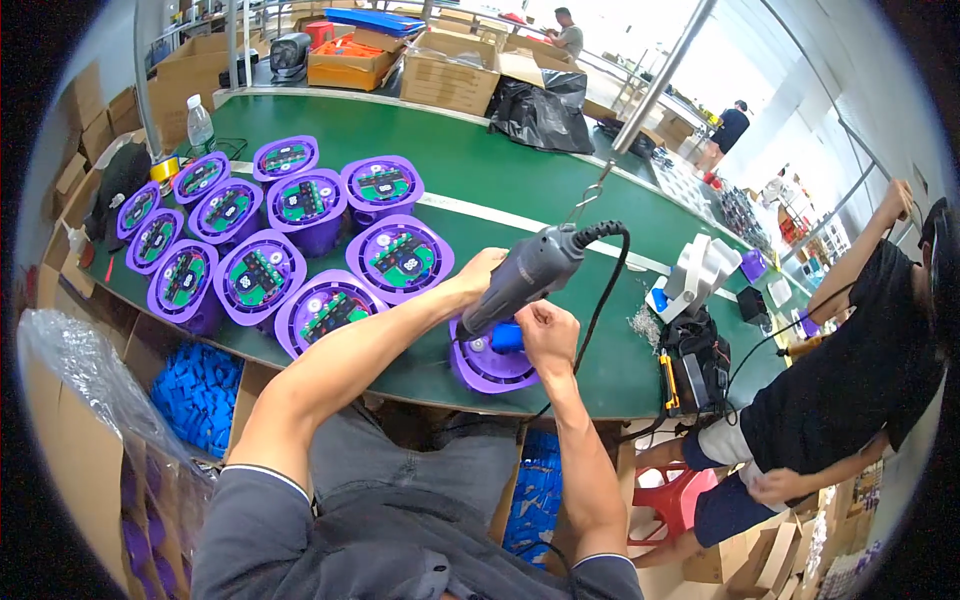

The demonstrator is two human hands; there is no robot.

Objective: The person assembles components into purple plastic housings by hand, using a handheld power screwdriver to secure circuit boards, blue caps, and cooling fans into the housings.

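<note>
My left hand [485, 272] is wrapped around a grey electric screwdriver [528, 278], its fingers mostly hidden behind the tool. The screwdriver slants down, with its tip end over a purple plastic housing [494, 372] at the table's near edge. My right hand [550, 338] is closed beside the tool, pinching a small blue plastic part [507, 337] at the housing's top. To the left stand several purple housings [400, 258] with green circuit boards in their tops.
The screwdriver's black cable [600, 330] loops right, near a metal hook [590, 193]. Boxes of blue parts [198, 395] sit below the green table [440, 150]. A silver-grey device [692, 275] and black tool pouch [697, 355] lie right. A co-worker [830, 360] stands close on that side.
</note>
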